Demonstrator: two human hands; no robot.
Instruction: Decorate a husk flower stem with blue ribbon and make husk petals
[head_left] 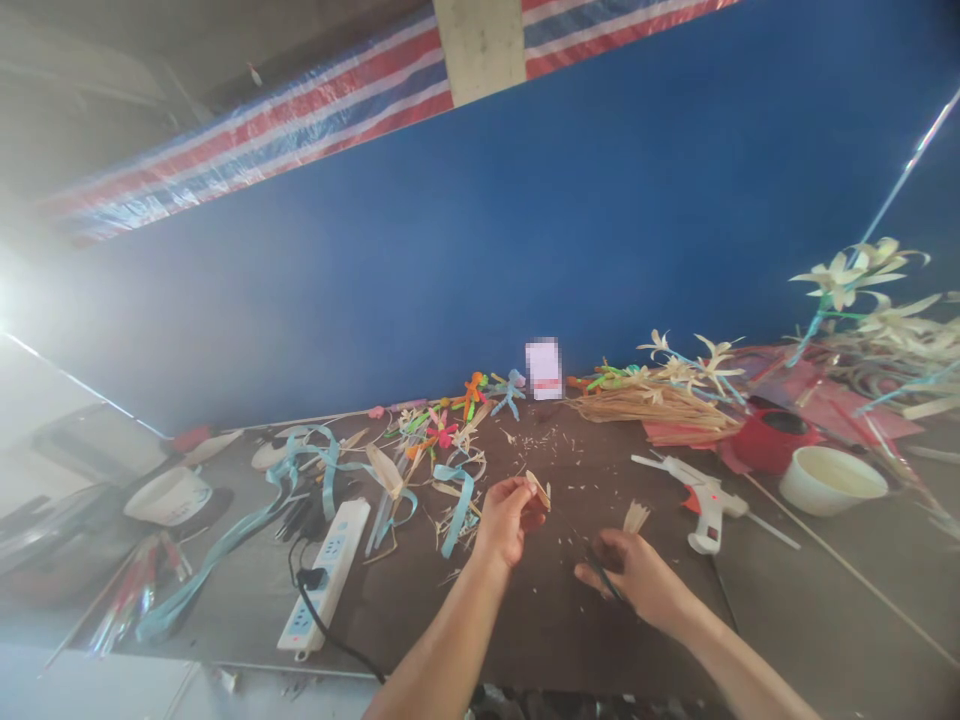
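Observation:
My left hand [511,520] pinches a small pale strip of dried leaf [538,490] between thumb and fingertips. To its right, my right hand [637,578] is closed around dark-handled scissors [606,582], whose thin blades point towards the left hand and are hard to make out. A pale fan-shaped tuft of dried leaf [636,516] sticks up beside the right hand's fingers; whether they grip it is unclear. Tiny pale clippings [551,443] are scattered over the dark table [547,630] beyond both hands.
A white glue gun [705,500] lies right of my right hand, near a white bowl [832,480] and a red container [772,435]. Leaf flowers [686,370] stand at back right. Left are a power strip [326,575], blue ribbon [217,560] and colourful pipe-cleaner figures [474,393].

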